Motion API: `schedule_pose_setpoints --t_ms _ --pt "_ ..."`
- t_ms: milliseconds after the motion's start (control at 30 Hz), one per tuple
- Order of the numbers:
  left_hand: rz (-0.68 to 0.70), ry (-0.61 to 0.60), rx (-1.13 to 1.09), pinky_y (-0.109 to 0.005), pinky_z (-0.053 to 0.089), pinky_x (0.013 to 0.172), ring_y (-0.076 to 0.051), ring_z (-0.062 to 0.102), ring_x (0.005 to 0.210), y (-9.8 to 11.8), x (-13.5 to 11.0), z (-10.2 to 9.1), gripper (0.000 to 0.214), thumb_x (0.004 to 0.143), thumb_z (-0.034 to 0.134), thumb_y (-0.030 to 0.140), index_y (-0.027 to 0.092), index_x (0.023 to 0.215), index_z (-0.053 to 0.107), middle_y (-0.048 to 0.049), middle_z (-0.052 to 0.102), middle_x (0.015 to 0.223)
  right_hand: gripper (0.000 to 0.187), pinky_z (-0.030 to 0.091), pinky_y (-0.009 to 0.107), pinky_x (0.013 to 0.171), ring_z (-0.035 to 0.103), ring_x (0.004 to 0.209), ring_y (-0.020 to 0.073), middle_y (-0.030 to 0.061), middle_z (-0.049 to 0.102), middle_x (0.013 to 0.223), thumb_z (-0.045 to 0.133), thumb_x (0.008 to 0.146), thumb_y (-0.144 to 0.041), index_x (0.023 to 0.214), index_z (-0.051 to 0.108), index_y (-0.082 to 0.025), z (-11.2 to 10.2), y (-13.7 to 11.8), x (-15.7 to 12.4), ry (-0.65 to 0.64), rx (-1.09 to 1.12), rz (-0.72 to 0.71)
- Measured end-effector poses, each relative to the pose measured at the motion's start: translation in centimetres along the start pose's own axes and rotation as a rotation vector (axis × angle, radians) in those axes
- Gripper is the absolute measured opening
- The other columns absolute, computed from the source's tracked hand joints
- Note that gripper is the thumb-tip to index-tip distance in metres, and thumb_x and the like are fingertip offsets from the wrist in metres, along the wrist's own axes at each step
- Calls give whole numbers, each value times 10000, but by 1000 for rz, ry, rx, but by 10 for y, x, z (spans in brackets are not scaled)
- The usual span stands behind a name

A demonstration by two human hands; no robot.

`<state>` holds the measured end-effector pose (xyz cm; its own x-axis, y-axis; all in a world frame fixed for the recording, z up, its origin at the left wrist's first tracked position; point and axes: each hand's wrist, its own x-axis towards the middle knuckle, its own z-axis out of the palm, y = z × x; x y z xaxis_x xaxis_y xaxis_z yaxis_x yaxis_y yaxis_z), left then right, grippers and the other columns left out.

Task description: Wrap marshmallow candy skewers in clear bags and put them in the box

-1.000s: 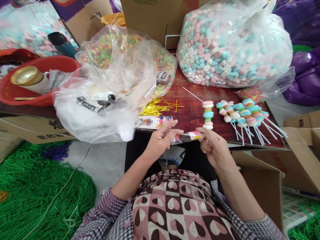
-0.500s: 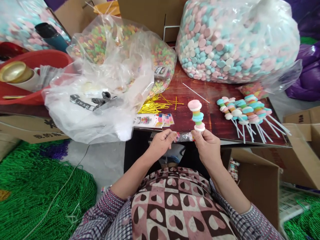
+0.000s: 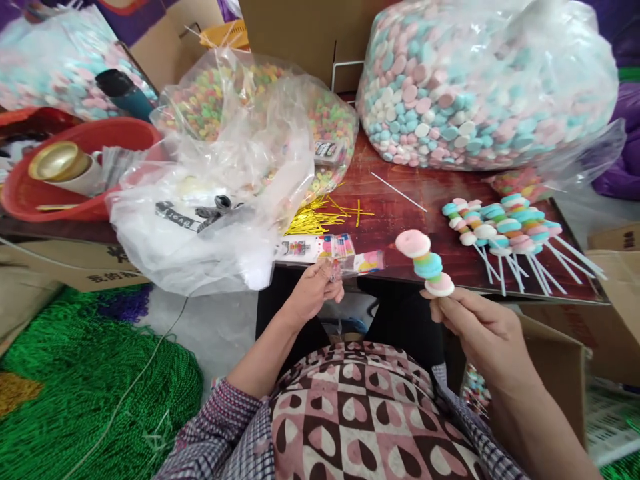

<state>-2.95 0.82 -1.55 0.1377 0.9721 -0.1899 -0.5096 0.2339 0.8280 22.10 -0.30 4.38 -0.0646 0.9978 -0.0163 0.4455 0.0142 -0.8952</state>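
Observation:
My right hand (image 3: 483, 330) pinches the lower end of a marshmallow skewer (image 3: 428, 266), tilted to the left above the table's front edge. Pink, white and blue marshmallows alternate on it with small coloured gummy rings; its stick is hidden in my fingers. With closed fingers my left hand (image 3: 314, 291) grips a small clear plastic bag (image 3: 369, 261) with a colourful print, which points right. A gap separates bag and skewer. Finished-looking skewers (image 3: 505, 223) lie piled at the right, white sticks toward me. Behind my left hand are printed bags (image 3: 305, 248) and gold twist ties (image 3: 315, 219).
A huge bag of marshmallows (image 3: 480, 87) stands at the back right. Clear bags of gummy rings (image 3: 215, 93) and a red basin (image 3: 55, 210) fill the left. One loose white stick (image 3: 400, 192) lies mid-table. An open cardboard box (image 3: 555, 360) sits below right.
My right hand has moved right and nearer with the skewer, which now leans left. The clear bag now shows stretched out from my left hand, apart from the right one. The view has shifted slightly.

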Motion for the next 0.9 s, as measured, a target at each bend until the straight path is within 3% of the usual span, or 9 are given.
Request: schedule_pose_setpoints --t_ms 200,467,667,900 --pt "9 -16 40 -245 408 474 -36 218 379 1 -1 1 500 792 630 637 190 659 450 123 224 452 272 456 279 592 584 592 160 10 637 631 562 852 -408 689 686 -228 -16 -1 1 -153 -192 -116" --pt "-14 -77 176 -235 395 473 -34 238 392 3 1 -11 485 804 620 626 184 675 469 109 273 489 299 491 294 575 653 598 192 27 717 676 541 853 -453 706 701 -248 -44 9 10 -317 -338 -181" --pt "-76 -177 497 -205 279 457 -55 414 448 18 -3 -15 524 814 554 673 172 681 476 47 460 548 268 537 333 624 702 646 229 38 760 733 572 853 -475 927 685 -245 -54 14 8 -223 -373 -129" --pt "9 -227 724 -221 339 537 -86 434 520 26 -6 -18 481 900 449 609 172 715 525 41 467 560 276 522 314 583 670 584 202 29 720 659 580 867 -484 833 687 -232 -51 12 5 -115 -391 -175"
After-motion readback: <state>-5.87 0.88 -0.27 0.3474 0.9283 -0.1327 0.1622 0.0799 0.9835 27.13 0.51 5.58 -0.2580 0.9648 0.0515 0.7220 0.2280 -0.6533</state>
